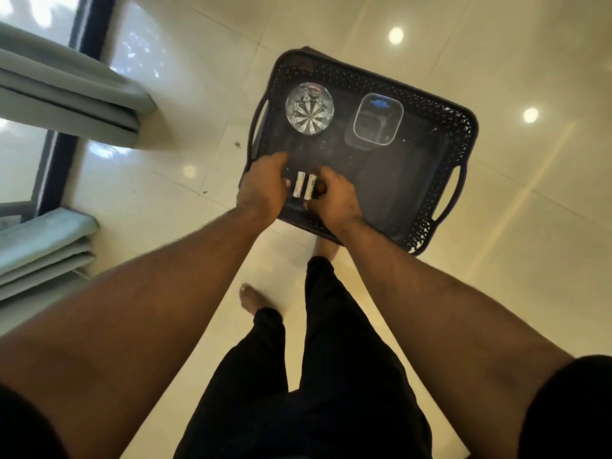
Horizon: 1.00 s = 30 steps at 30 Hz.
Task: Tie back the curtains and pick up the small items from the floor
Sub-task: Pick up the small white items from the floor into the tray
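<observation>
Two white batteries (pixel 305 189) side by side between both hands, over near edge of dark basket (pixel 440 127). Right hand (pixel 334 202) curled, pinching right battery; left hand (pixel 263 187) against left one, hold unclear. Cut glass (pixel 309 109) and clear container (pixel 377 124) at basket's far side. Curtains (pixel 66 91) left of basket.

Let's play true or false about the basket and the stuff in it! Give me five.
1. The dark basket holds a cut-glass tumbler. True.
2. Two white batteries lie between the left hand and the right hand. True.
3. The clear square container sits on the floor outside the basket. False: it is inside, beside the tumbler.
4. The basket stands on a carpet. False: a glossy tiled floor.
5. The curtains are red. False: pale grey-green.
</observation>
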Each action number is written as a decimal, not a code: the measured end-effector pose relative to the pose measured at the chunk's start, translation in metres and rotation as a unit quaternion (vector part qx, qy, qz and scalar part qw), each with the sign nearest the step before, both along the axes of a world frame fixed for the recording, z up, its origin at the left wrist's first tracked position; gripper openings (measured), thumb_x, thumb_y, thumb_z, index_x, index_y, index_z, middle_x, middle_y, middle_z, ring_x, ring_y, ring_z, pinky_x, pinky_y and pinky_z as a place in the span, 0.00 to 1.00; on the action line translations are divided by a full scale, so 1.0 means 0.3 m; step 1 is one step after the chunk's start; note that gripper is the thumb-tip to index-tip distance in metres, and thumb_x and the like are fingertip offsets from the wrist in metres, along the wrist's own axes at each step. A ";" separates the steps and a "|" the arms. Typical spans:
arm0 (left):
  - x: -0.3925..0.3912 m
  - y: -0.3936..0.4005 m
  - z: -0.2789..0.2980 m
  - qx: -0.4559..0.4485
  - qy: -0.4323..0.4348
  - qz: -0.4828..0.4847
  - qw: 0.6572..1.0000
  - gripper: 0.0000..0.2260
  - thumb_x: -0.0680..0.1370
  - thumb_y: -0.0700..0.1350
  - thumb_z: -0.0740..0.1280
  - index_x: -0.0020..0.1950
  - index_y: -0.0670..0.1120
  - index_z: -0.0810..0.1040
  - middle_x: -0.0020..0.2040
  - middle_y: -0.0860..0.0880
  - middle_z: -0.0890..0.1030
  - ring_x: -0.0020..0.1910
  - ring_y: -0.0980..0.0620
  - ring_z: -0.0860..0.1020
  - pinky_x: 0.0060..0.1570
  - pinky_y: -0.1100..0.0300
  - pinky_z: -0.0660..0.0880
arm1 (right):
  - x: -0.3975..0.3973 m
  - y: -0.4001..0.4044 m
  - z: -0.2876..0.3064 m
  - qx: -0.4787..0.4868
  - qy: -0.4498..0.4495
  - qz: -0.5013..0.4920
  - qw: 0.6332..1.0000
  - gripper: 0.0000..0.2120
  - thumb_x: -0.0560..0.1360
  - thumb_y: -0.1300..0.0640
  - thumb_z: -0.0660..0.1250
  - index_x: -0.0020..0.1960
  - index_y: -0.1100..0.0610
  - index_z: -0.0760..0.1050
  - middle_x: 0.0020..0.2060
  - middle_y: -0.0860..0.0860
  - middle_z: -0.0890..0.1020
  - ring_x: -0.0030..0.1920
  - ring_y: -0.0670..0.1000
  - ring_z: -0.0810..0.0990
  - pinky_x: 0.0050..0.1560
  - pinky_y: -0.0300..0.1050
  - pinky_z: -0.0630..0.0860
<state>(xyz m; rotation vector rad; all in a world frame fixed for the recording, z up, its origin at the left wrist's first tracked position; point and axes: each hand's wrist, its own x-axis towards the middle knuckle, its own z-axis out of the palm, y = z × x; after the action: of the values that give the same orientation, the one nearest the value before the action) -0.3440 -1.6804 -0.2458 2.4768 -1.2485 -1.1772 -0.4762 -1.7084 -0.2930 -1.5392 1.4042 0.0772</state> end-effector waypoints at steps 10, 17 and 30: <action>0.217 0.487 0.302 -0.068 -0.024 0.087 0.994 0.16 0.79 0.38 0.63 0.66 0.45 0.75 0.60 0.44 0.78 0.57 0.44 0.77 0.52 0.57 0.72 | 0.185 0.195 0.369 -0.142 0.042 0.160 0.976 0.21 0.73 0.63 0.68 0.65 0.59 0.72 0.57 0.59 0.76 0.57 0.58 0.75 0.59 0.51 0.74; 0.422 1.193 0.351 -0.032 -0.042 0.182 0.982 0.17 0.78 0.37 0.61 0.66 0.47 0.76 0.61 0.43 0.77 0.60 0.44 0.76 0.59 0.54 0.72 | 0.624 0.800 0.514 -0.157 0.061 0.473 0.865 0.20 0.74 0.64 0.65 0.66 0.57 0.72 0.61 0.59 0.74 0.62 0.60 0.74 0.61 0.52 0.72; 0.777 2.481 0.414 0.037 -0.087 0.551 0.829 0.17 0.79 0.37 0.60 0.66 0.48 0.75 0.65 0.45 0.74 0.63 0.44 0.74 0.60 0.54 0.72 | 1.319 1.948 0.572 -0.176 -0.039 0.746 0.641 0.20 0.74 0.65 0.63 0.65 0.54 0.72 0.60 0.56 0.75 0.61 0.58 0.74 0.57 0.50 0.75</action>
<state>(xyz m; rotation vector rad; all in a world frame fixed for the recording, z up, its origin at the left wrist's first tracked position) -0.1108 -0.9361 -0.1215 2.6370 0.3309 -0.6468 -0.0805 -1.1240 -0.1214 -2.5949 -0.3253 0.7493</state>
